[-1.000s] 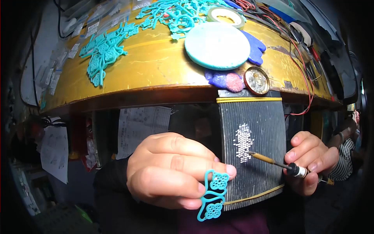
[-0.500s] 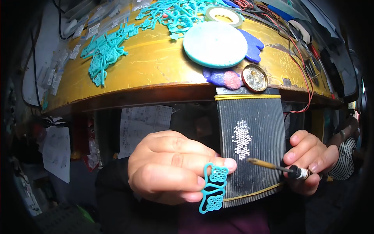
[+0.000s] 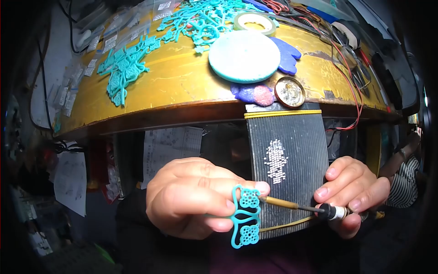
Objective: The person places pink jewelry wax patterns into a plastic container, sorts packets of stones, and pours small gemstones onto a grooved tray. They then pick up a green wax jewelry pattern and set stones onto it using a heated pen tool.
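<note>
My left hand [image 3: 194, 196] pinches a teal openwork piece [image 3: 248, 234] with two flower-like lattice squares, held over the lower left edge of a ridged black board [image 3: 301, 155]. Between the fingers of my right hand [image 3: 353, 194] is a pen-like tool [image 3: 333, 212] with a brownish tip, which points left and meets the upper lattice square. Small shiny stones [image 3: 276, 162] lie in a cluster on the board's ridges. Yellow bands [image 3: 283, 113] wrap the board near both ends, and its top end meets the bench edge.
On the yellow bench [image 3: 178, 86] are a round white-and-teal disc [image 3: 245, 55], a small round tin [image 3: 289, 92], purple putty [image 3: 253, 94], tape [image 3: 254, 23], teal pieces [image 3: 123, 68] and red wires [image 3: 351, 82]. Another person's arm [image 3: 404, 153] shows at the far right.
The tool's tip has moved left from the stones on the board to the upper lattice square. My right hand has shifted left with it. The view has shifted slightly.
</note>
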